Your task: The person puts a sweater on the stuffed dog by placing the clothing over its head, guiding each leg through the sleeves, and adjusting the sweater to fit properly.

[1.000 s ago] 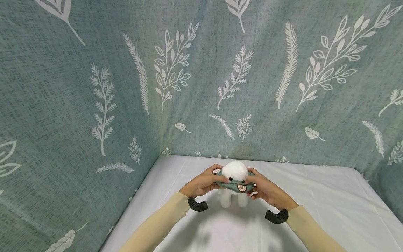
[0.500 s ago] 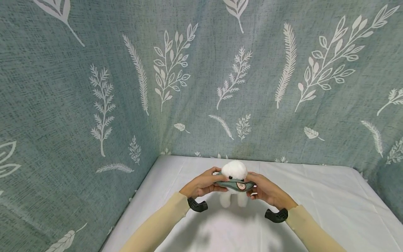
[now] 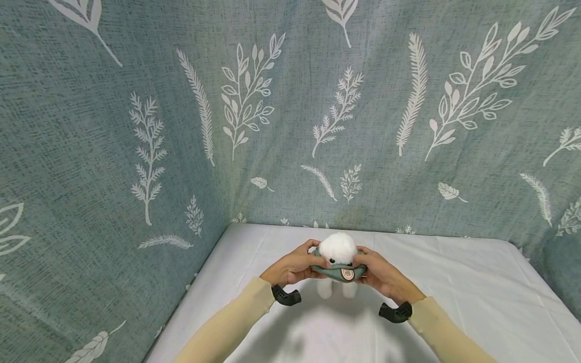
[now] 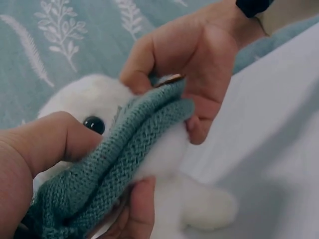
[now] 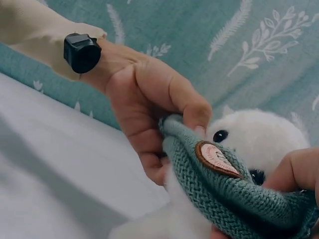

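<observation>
The knit [image 3: 333, 273] is pinched near its ends by the left hand [image 3: 298, 264] and right hand [image 3: 382, 271], and the toy [image 3: 338, 247] might be tipped by uneven pulling.

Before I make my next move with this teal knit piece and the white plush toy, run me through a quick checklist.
1. Left hand gripping the knit piece: ok.
2. Right hand gripping its other end: ok.
3. Both eyes of the plush toy visible: ok, in the right wrist view.
4. Patch facing you: ok.
5. Knit piece smooth: not ok, it is folded.
6. Back of the toy's head free of snags: cannot tell, hidden.
</observation>
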The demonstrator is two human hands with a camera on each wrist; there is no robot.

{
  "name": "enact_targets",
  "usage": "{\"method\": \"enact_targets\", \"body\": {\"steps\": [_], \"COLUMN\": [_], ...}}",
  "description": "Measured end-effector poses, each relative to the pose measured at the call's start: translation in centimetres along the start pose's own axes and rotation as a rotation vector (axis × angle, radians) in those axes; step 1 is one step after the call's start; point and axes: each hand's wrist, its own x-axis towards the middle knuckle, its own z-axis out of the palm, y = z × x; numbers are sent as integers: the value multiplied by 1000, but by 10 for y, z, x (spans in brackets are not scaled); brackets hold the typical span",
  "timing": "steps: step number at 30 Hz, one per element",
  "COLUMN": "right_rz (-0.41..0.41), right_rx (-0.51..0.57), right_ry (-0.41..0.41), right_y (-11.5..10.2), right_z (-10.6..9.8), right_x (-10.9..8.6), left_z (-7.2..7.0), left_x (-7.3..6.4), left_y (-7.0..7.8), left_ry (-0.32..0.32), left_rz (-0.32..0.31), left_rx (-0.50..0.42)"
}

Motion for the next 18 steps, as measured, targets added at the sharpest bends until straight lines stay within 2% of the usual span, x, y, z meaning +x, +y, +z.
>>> {"method": "enact_targets", "body": {"steps": [5,10,18], "right_rz": [-2,0,-17], "right_rx": [5,0,69], "right_ry": [24,11,-11], "right_y": [1,3,3], "right_z": [3,3,3], "right_x": [-1,-1,-2], "left_z": [1,3,7], "left_x": [0,2,2], "left_y": [-1,-2,-5], "left_ry": [25,42,73], "left_rz": [-2,7,25], "left_rx": [3,-29,-55]}}
